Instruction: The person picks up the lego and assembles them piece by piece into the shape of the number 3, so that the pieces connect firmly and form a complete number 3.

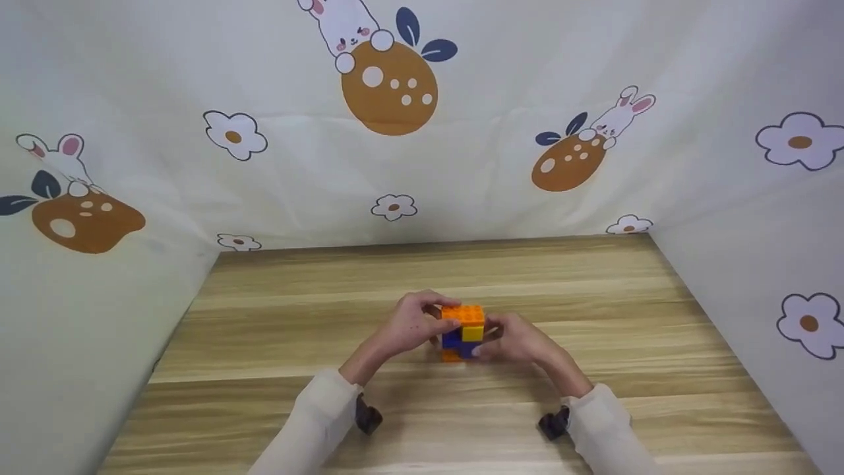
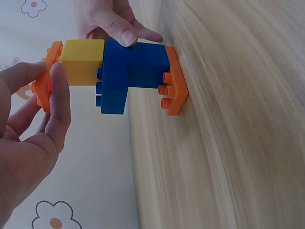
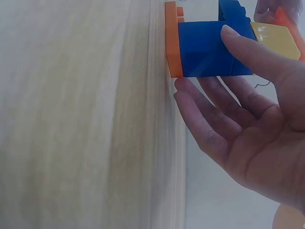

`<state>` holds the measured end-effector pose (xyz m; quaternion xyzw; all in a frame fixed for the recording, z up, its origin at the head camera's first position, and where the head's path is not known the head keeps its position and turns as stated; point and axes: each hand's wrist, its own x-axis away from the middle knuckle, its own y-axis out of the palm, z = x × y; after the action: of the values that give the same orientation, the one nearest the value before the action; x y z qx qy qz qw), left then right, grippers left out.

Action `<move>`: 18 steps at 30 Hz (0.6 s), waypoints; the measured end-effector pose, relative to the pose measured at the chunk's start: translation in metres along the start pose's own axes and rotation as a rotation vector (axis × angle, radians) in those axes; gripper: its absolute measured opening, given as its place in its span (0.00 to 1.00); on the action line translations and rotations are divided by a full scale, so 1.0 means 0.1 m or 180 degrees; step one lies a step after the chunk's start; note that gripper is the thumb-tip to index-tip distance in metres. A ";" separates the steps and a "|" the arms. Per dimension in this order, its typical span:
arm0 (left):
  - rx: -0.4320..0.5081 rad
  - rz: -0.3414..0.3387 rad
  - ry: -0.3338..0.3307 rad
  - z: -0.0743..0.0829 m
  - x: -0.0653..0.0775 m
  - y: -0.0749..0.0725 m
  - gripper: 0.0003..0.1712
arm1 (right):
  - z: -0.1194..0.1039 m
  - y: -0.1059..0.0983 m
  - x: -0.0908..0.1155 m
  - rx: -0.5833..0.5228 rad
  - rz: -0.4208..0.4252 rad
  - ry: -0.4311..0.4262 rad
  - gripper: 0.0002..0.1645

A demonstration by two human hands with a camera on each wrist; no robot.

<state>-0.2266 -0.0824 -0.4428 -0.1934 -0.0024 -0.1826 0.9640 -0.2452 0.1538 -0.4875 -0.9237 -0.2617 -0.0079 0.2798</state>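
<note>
A small stack of toy building bricks stands on the wooden tabletop in front of me. Its bottom is a flat orange brick (image 2: 177, 83), with a blue brick (image 2: 147, 67) above it, then a second blue brick (image 2: 114, 90) jutting to one side. Higher up sits a yellow brick (image 2: 83, 59), overhung by a flat orange brick (image 1: 467, 313) with studs on top. My left hand (image 1: 412, 324) pinches this top orange brick between thumb and fingers. Low on the other side, my right hand (image 1: 519, 340) grips the blue bricks, its thumb across their face in the right wrist view.
The wood-grain tabletop (image 1: 290, 323) reaches back to a pale curtain (image 1: 297, 185) printed with rabbits, oranges and flowers. More of this cloth hangs along the left and right sides. A dark wrist device (image 1: 368, 415) shows at the left cuff, another (image 1: 554, 423) at the right.
</note>
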 end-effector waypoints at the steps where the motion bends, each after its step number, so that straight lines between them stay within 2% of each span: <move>1: 0.0008 -0.0005 0.0027 -0.01 0.00 0.00 0.19 | 0.00 0.00 0.01 -0.0009 -0.0007 -0.0037 0.24; 8: 0.0061 0.0031 0.0104 -0.07 -0.04 0.01 0.22 | 0.01 -0.01 0.00 -0.0009 0.0000 -0.0101 0.24; 18: -0.0022 0.0077 -0.0034 -0.04 -0.04 0.00 0.19 | 0.01 0.01 0.00 -0.0023 0.0008 -0.0003 0.24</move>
<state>-0.2307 -0.0821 -0.4466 -0.1976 -0.0046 -0.1699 0.9654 -0.2450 0.1535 -0.4883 -0.9250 -0.2606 -0.0080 0.2762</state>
